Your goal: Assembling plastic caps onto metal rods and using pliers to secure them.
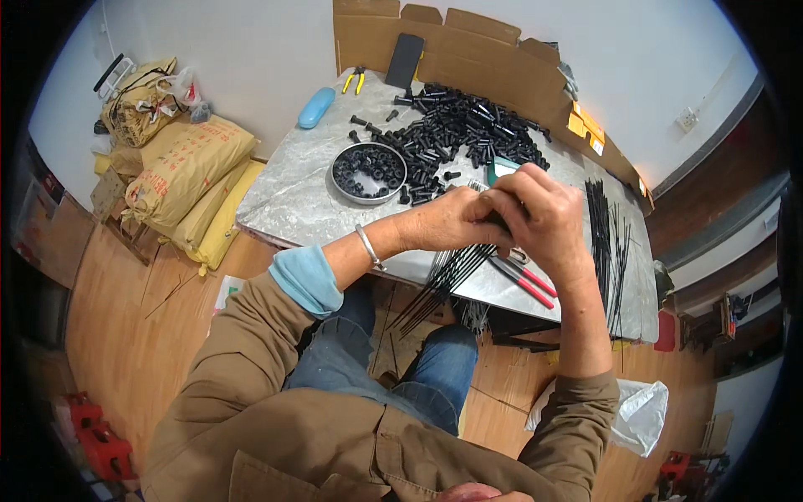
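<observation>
My left hand (447, 219) and my right hand (542, 216) meet above the table's front part. Their fingers are pinched together around a small dark piece, mostly hidden, whose kind I cannot make out. Behind them spreads a large pile of black bolts (477, 117). Left of the hands, a round metal dish (336, 186) holds small black rings that look like nuts. Below the hands, thin black strips (447, 284) stick out past the table edge. Beside them lie pliers with red handles (529, 284). A green-edged item (500, 169) shows partly behind the right hand.
A cardboard screen (468, 42) borders the table's (288, 197) back and right. More thin black strips (609, 251) lie at the right. A blue case (316, 108), yellow-handled pliers (355, 80) and a dark flat object (405, 60) sit far left. Stacked sacks (188, 171) stand left on the floor.
</observation>
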Motion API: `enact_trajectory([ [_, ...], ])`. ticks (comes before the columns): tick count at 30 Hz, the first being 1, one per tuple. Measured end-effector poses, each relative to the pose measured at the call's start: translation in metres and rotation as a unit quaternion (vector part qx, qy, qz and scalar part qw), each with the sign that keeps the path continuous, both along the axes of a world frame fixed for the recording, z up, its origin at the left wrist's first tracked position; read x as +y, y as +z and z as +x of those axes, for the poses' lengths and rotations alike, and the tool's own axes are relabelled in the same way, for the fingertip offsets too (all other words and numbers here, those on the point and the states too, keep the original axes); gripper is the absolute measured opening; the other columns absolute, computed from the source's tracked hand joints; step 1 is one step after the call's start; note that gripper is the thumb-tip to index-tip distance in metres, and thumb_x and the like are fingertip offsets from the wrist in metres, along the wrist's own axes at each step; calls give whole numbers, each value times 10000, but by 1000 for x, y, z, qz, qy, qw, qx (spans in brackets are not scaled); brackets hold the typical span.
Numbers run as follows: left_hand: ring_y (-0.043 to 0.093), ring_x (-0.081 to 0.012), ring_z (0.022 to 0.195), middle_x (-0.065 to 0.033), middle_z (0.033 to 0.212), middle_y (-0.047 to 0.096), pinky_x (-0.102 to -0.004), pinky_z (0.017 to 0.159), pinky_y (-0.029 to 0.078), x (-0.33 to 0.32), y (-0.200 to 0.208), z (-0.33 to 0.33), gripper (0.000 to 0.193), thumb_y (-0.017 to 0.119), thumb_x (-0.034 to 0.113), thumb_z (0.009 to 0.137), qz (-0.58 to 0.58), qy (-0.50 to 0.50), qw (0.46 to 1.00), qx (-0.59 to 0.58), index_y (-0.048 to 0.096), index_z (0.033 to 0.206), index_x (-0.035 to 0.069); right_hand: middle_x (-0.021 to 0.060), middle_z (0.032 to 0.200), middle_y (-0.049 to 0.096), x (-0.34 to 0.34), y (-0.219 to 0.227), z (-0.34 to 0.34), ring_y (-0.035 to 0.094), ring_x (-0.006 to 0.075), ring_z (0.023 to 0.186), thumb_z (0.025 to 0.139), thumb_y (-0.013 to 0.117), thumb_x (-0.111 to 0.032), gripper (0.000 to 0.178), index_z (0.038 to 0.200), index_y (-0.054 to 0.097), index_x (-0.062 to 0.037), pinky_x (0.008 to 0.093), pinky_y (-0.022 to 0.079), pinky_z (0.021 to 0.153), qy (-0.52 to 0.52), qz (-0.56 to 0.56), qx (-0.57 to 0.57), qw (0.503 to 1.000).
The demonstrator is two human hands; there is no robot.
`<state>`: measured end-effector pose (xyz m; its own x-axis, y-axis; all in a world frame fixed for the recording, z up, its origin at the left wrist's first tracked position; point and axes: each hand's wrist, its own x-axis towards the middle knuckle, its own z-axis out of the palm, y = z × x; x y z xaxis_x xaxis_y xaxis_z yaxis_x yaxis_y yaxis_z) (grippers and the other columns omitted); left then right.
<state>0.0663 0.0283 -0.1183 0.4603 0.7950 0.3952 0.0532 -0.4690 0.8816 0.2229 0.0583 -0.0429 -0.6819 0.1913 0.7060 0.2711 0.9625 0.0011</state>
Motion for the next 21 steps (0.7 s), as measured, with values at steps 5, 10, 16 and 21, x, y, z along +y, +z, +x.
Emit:
enact_trajectory([
  [5, 522, -300, 1129, -188, 1126, 584, -420, 957, 404, -18, -52, 3, 338, 750, 233, 747, 75, 143, 980, 117, 661, 1019, 54, 87, 664, 583, -3, 1, -5, 555, 168, 566, 758, 729, -57, 139, 749, 603, 1, 286, 431, 520, -17, -158, 13, 987],
  [10, 202, -437, 1377, -251, 1416, 329, -556, 1105, 199, -19, -97, -9, 791, 762, 486, 665, 237, 72, 927, 281, 499, 1300, 95, 78, 664, 587, -5, 1, -11, 551, 159, 569, 761, 734, -70, 149, 752, 603, 0, 280, 431, 529, -43, -158, 9, 987],
  [16, 300, -420, 1336, -279, 1315, 445, -500, 1111, 241, -13, -108, -9, 921, 755, 502, 653, 195, 88, 941, 263, 417, 1294, -66, 49, 661, 587, -6, 0, -16, 537, 95, 598, 799, 683, -26, 93, 770, 602, 11, 248, 434, 555, -34, -191, 5, 981],
  [21, 248, -405, 1366, -285, 1403, 343, -467, 1129, 216, -15, -114, -14, 946, 772, 501, 627, 191, 113, 938, 266, 421, 1310, -52, 40, 845, 608, 12, 10, 0, 527, 78, 704, 926, 550, -171, 230, 982, 644, 31, 210, 423, 639, 16, -417, 94, 904],
])
